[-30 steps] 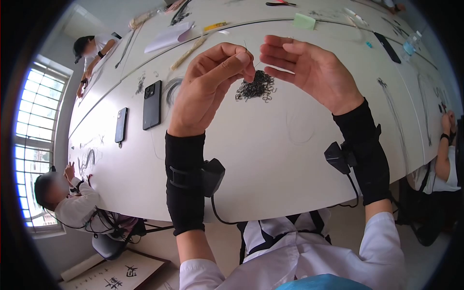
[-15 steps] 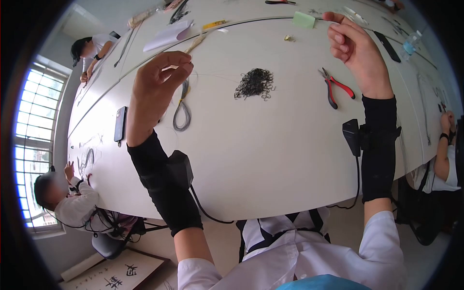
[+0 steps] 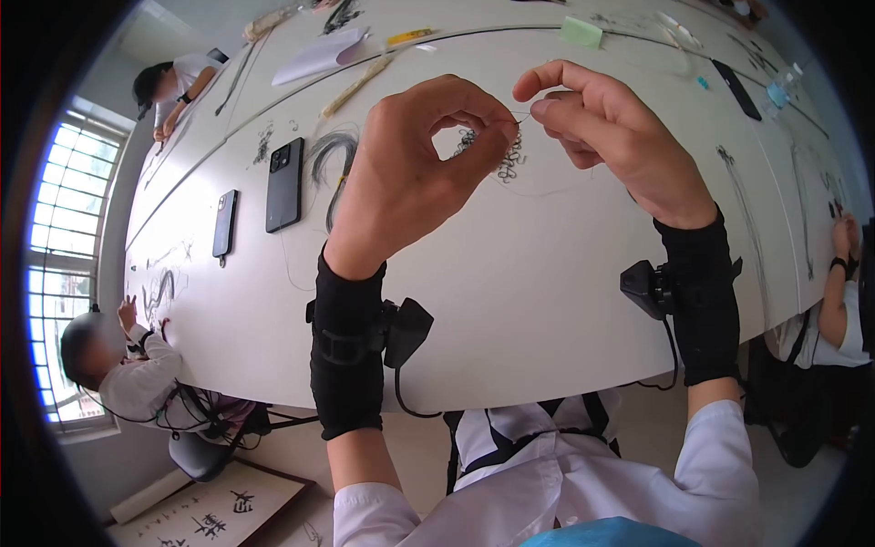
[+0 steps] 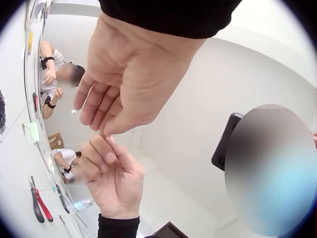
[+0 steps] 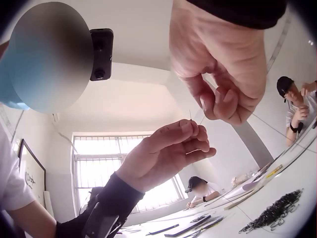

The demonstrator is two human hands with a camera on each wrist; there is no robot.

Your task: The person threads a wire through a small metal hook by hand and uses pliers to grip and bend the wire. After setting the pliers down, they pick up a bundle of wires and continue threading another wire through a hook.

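Observation:
My left hand (image 3: 415, 173) pinches a tiny dark piece with a fine thread between thumb and forefinger. Close to its right is my right hand (image 3: 624, 146), its fingers curled and its thumb against the thread; the fingertips of the two hands are slightly apart. In the right wrist view a thin pin-like end stands up from the left hand's pinch (image 5: 166, 146), below the right hand (image 5: 223, 74). Behind the left fingertips lies a pile of small black curled pieces (image 3: 510, 164), partly hidden, seen whole in the right wrist view (image 5: 275, 210).
Left on the white table (image 3: 510, 310) lie two phones (image 3: 285, 185) (image 3: 224, 223) and a grey strand bundle (image 3: 335, 159). Farther back are white paper (image 3: 319, 56) and a green note (image 3: 581, 33). Red-handled pliers (image 4: 37, 201) show in the left wrist view. Other people sit around.
Half a second ago the hands were wide apart, a fine thread stretching from the left one. Both have come back together above the pile, the left moving right and the right moving left.

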